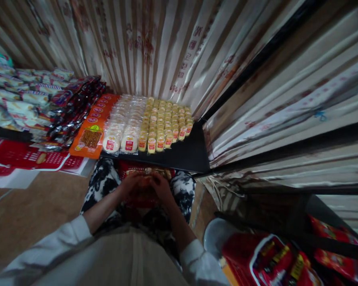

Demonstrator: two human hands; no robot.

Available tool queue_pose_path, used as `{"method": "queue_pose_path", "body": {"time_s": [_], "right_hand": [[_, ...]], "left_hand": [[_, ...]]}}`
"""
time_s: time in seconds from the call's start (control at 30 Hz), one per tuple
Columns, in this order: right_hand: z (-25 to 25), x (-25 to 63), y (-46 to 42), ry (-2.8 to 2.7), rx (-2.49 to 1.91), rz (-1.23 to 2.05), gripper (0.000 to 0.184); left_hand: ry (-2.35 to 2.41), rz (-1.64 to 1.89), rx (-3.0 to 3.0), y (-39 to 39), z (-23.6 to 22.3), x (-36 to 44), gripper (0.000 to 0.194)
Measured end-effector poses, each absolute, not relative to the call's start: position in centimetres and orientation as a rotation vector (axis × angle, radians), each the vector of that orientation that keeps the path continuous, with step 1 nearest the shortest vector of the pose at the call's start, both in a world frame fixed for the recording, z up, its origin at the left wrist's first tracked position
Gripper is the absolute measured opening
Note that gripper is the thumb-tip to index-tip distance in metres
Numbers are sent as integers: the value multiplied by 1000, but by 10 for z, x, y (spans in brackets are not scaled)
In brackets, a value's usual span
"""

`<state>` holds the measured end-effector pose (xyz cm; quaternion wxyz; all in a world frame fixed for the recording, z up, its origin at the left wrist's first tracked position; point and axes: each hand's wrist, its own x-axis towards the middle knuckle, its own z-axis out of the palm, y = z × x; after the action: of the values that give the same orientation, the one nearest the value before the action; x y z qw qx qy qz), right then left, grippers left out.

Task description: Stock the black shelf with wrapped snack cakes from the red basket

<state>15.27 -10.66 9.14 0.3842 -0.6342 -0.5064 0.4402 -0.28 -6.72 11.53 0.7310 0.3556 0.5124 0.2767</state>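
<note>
Between my knees is a red basket point(141, 200) with wrapped, gold-coloured snack packets point(167, 173) showing near its far rim. My left hand point(131, 183) reaches into it from the left, fingers curled inward. Close beside it, my right hand point(160, 186) bends its fingers over the same spot. Something small and orange seems to lie between both hands, but dimness and blur hide what it is. Beyond them, on a black shelf point(185, 155), stand rows of yellow-wrapped small cakes point(167, 123) and two rows of clear-wrapped round white biscuits point(129, 137).
Left on the shelf lie an orange snack bag point(91, 131), stacked dark packets point(74, 107) and white packets point(20, 99). A red basket point(50, 159) sits below them. At lower right are red snack bags point(274, 258) and a black rack point(286, 210). Striped curtains point(155, 47) hang behind.
</note>
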Motion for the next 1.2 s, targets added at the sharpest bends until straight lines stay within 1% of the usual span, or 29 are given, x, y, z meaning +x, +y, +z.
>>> {"method": "queue_pose_path", "body": {"time_s": [0.13, 0.33, 0.43, 0.5, 0.57, 0.63, 0.7, 0.73, 0.8, 0.9, 1.07, 1.2], "right_hand": [[97, 161, -107, -1172, -1610, 1094, 33], [102, 166, -104, -972, -1489, 1117, 40], [104, 170, -104, -951, -1521, 1079, 40], [105, 175, -106, -978, -1563, 1027, 36], [109, 182, -109, -1097, -1646, 908, 31], [118, 190, -111, -1272, -1742, 692, 26], [129, 200, -113, -1453, -1768, 496, 26], [134, 205, -113, -1531, -1746, 451, 29], [144, 214, -112, -1637, -1670, 469, 36], [150, 228, -106, -1585, -1627, 573, 40], [139, 253, -93, -1314, -1588, 649, 36], [122, 272, -77, -1121, -1552, 640, 37]], "left_hand": [[1066, 621, 647, -71, 137, 0, 32], [1077, 634, 657, -76, 158, 11, 38], [1130, 632, 712, -75, 163, 19, 42], [1186, 647, 803, -72, 163, 25, 41], [1249, 650, 966, -65, 162, 32, 37], [1290, 622, 1210, -56, 164, 40, 30], [1264, 555, 1497, -47, 168, 49, 26], [1224, 513, 1630, -42, 172, 54, 25], [1138, 432, 1836, -34, 182, 66, 26], [1070, 383, 1970, -26, 197, 87, 28], [1080, 392, 1982, -16, 202, 123, 39], [1146, 562, 1917, -15, 190, 144, 48]]}}
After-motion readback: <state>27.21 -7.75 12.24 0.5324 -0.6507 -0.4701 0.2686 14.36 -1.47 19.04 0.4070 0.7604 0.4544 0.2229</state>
